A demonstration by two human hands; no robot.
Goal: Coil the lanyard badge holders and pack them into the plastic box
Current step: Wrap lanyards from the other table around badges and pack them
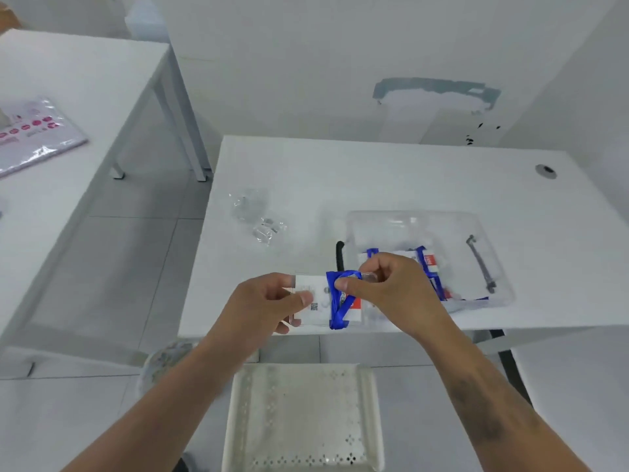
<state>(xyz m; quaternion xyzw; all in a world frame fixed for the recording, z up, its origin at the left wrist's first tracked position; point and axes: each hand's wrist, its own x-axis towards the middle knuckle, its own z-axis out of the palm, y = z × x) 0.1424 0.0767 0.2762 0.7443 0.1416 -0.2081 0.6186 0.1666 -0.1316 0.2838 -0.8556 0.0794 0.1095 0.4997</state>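
Left hand point(272, 301) pinching the end of a clear plastic badge holder with a white card inside point(315, 299), right hand point(381, 287) gripping the blue ribbon lanyard point(338, 301) wrapped around its middle. Held just over the white tabletop's point(391, 172) near edge. Clear plastic box point(490, 253) right behind, already holding a couple wrapped ones point(429, 264).
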